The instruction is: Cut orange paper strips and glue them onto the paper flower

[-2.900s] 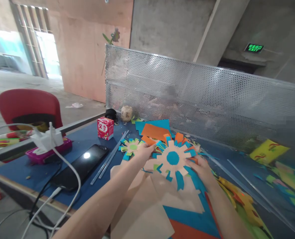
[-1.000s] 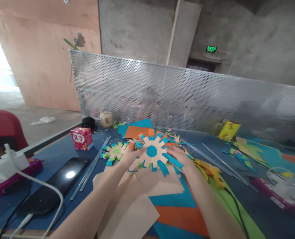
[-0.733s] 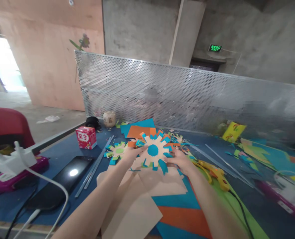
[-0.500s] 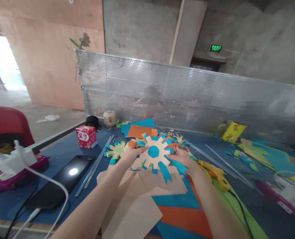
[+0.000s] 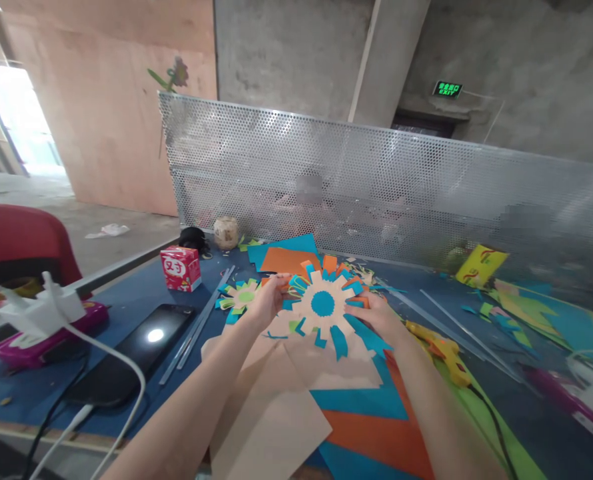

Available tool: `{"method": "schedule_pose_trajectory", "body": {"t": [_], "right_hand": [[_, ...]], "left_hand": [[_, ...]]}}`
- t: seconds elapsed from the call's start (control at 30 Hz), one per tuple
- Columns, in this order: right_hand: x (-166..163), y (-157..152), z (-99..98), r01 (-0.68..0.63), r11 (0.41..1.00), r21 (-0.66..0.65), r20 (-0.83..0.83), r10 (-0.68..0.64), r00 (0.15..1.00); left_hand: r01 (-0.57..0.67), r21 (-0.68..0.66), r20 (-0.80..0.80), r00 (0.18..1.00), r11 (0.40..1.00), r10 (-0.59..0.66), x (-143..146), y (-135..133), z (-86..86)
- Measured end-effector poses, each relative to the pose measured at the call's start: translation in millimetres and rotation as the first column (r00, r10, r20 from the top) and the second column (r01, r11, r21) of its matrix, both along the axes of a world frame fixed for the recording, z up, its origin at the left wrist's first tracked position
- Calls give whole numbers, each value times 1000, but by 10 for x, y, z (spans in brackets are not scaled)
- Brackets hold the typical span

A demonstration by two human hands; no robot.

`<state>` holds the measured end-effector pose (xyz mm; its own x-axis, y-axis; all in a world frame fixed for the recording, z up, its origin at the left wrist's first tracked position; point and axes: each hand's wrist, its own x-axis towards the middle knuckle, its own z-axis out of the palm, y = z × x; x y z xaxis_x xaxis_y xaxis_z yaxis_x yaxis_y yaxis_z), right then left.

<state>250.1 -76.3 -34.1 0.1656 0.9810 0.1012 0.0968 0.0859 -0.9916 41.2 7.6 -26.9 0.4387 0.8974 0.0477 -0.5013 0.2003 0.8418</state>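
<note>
Holding the beige-and-blue layered paper flower (image 5: pixel 322 308) by its rim, our left hand (image 5: pixel 265 301) and right hand (image 5: pixel 376 317) pinch fingers closed; we judge it light, floppy, tear-prone.

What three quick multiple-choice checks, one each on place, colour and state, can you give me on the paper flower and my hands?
1. Where is the red carton?
A. left of the phone's far end
B. on the orange sheet
C. right of the glue gun

2. What colour is the centre disc of the held flower?
A. green
B. blue
C. orange

3. How is the flower held?
A. left hand only
B. lying free on the table
C. by both hands

Answers: 1 A, it stands beyond the phone, on the left; 2 B, the disc is blue; 3 C, the left hand and right hand grip opposite edges.
</note>
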Motion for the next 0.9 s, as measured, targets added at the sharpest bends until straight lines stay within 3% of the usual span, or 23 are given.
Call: {"method": "schedule_pose_trajectory", "body": {"t": [0.13, 0.37, 0.6, 0.9], "right_hand": [[8, -25, 46, 25, 1000, 3, 65, -26, 998], [33, -28, 48, 68, 998, 17, 151, -69, 986], [69, -10, 29, 31, 999, -23, 250, -24, 968], [72, -5, 43, 85, 996, 3, 380, -79, 922]], "left_hand": [[-36, 19, 29, 999, 999, 35, 5, 20, -19], [-151, 124, -137, 976, 981, 168, 14, 50, -103], [-69, 159, -77, 994, 985, 82, -5, 31, -88], [-177, 100, -82, 979, 979, 186, -18, 91, -125]]}}
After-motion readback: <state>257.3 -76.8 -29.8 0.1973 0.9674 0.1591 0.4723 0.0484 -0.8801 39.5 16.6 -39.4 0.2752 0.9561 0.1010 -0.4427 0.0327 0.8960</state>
